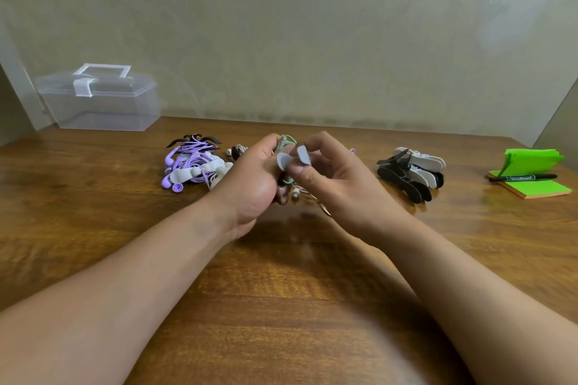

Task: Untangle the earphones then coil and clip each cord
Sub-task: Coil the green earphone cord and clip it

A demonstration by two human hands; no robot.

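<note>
My left hand (255, 180) grips a small coil of green earphone cord (287, 140), most of it hidden inside the fist above the table middle. My right hand (328, 175) pinches a grey cord clip (294, 159) with its two wings spread, held right against the coil. A white plug or earbud (295, 195) hangs below the hands. To the left lies a heap of purple earphones (190, 166) with black and white clips on them. A pile of spare black and white clips (411, 173) lies to the right.
A clear plastic box with a handle (100, 100) stands at the back left against the wall. Green sticky notes (531, 173) with a black marker (522, 178) lie at the far right. The wooden table (281, 306) stretches toward me between my forearms.
</note>
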